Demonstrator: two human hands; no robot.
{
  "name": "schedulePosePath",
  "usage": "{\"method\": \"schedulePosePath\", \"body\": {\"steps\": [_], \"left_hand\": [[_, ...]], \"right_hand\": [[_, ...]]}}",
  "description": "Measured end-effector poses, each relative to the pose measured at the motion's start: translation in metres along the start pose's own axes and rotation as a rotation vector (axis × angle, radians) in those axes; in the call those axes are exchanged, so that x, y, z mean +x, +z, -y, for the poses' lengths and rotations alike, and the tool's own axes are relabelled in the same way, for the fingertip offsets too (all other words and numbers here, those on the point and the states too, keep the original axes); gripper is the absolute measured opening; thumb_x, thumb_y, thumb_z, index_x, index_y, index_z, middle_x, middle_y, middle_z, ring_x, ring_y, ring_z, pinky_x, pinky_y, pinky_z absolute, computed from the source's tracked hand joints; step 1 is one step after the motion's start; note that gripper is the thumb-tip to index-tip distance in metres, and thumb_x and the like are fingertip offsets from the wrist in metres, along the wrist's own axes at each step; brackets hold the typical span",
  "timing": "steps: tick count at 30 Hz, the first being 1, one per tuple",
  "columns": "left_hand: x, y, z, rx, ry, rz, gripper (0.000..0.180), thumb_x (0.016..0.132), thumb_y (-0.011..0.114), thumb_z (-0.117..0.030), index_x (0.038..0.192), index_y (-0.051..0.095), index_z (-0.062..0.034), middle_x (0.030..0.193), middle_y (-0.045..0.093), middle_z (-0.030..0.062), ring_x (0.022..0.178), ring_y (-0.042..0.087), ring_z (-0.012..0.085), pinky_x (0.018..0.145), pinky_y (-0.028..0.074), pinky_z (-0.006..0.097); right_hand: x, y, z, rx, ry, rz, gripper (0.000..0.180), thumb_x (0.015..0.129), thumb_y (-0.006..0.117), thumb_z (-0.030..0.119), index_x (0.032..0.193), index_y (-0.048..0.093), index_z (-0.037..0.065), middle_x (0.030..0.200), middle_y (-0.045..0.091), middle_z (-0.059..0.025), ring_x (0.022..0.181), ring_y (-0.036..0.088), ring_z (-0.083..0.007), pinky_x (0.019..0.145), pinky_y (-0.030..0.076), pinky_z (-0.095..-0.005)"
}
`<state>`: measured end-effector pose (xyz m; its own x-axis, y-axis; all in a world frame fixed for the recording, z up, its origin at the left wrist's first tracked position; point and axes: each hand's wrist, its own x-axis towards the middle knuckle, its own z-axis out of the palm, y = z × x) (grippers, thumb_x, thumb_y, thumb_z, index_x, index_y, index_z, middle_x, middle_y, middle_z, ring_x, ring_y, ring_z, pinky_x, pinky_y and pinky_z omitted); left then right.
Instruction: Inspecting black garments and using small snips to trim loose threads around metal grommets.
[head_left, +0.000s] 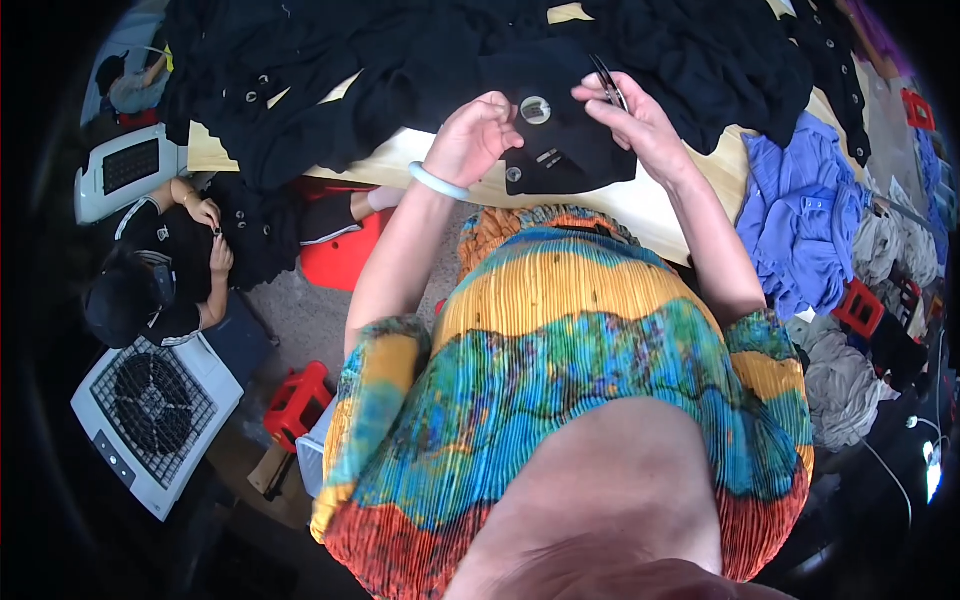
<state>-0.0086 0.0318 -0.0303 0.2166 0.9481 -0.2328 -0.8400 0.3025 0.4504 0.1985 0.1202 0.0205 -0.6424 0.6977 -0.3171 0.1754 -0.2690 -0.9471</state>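
Black garment (pixel 560 150) pinched in left hand (pixel 480 135) grip; right hand (pixel 640 120) grip closed on small snips (pixel 607 82). Risk: blades nick cloth beside button (pixel 535 110).

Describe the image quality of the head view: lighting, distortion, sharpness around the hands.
Head view: even, soft light, no hard shadows; strong fisheye bend, the wooden table edge curves and the corners go black; left hand, right hand and black garment fairly sharp; the garment's folds lose detail in the dark; rim areas smear.
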Motion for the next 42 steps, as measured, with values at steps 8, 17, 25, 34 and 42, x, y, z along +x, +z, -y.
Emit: {"method": "schedulePosePath", "body": {"steps": [8, 17, 25, 34, 42], "left_hand": [[0.016, 0.018, -0.015, 0.169, 0.005, -0.006, 0.009, 0.081, 0.047, -0.010, 0.087, 0.050, -0.0040, 0.085, 0.056, 0.0054, 0.078, 0.055, 0.0134, 0.063, 0.048, 0.027], [0.031, 0.005, 0.029, 0.403, 0.073, -0.038, 0.028, 0.075, 0.049, 0.003, 0.102, 0.047, -0.0044, 0.090, 0.052, 0.0024, 0.077, 0.052, 0.0089, 0.069, 0.046, 0.024], [0.020, 0.029, 0.020, 0.483, -0.022, -0.089, 0.036, 0.075, 0.052, 0.000, 0.110, 0.044, -0.0010, 0.096, 0.054, 0.0029, 0.075, 0.052, 0.0058, 0.052, 0.041, 0.016], [0.002, 0.044, -0.007, 0.290, -0.097, -0.135, 0.015, 0.082, 0.052, -0.016, 0.095, 0.055, -0.0078, 0.087, 0.057, -0.0022, 0.073, 0.052, 0.0047, 0.049, 0.040, 0.018], [0.004, 0.041, 0.000, 0.287, -0.092, -0.194, 0.013, 0.082, 0.054, -0.016, 0.092, 0.054, -0.0080, 0.086, 0.056, -0.0020, 0.071, 0.050, 0.0048, 0.050, 0.040, 0.019]], "right_hand": [[0.016, 0.009, 0.002, -0.091, -0.062, 0.048, 0.033, 0.074, 0.063, 0.011, 0.105, 0.049, 0.007, 0.079, 0.047, 0.0061, 0.061, 0.041, 0.0007, 0.046, 0.028, -0.0142], [0.022, 0.000, 0.027, 0.471, 0.080, -0.287, 0.018, 0.076, 0.061, 0.007, 0.090, 0.051, 0.009, 0.055, 0.034, 0.0092, 0.039, 0.027, -0.0004, 0.039, 0.022, -0.0174], [0.026, -0.008, 0.017, 0.500, 0.076, -0.333, 0.019, 0.074, 0.063, 0.008, 0.088, 0.051, 0.009, 0.059, 0.038, 0.0080, 0.040, 0.029, -0.0008, 0.040, 0.025, -0.0178], [0.020, -0.005, 0.004, 0.138, 0.010, -0.325, 0.023, 0.075, 0.062, 0.010, 0.096, 0.051, 0.006, 0.069, 0.052, 0.0051, 0.046, 0.035, -0.0009, 0.044, 0.029, -0.0162], [0.003, 0.012, 0.011, -0.218, -0.301, -0.081, 0.033, 0.074, 0.059, 0.001, 0.106, 0.048, 0.003, 0.093, 0.060, -0.0013, 0.079, 0.055, -0.0052, 0.067, 0.042, -0.0182]]}}
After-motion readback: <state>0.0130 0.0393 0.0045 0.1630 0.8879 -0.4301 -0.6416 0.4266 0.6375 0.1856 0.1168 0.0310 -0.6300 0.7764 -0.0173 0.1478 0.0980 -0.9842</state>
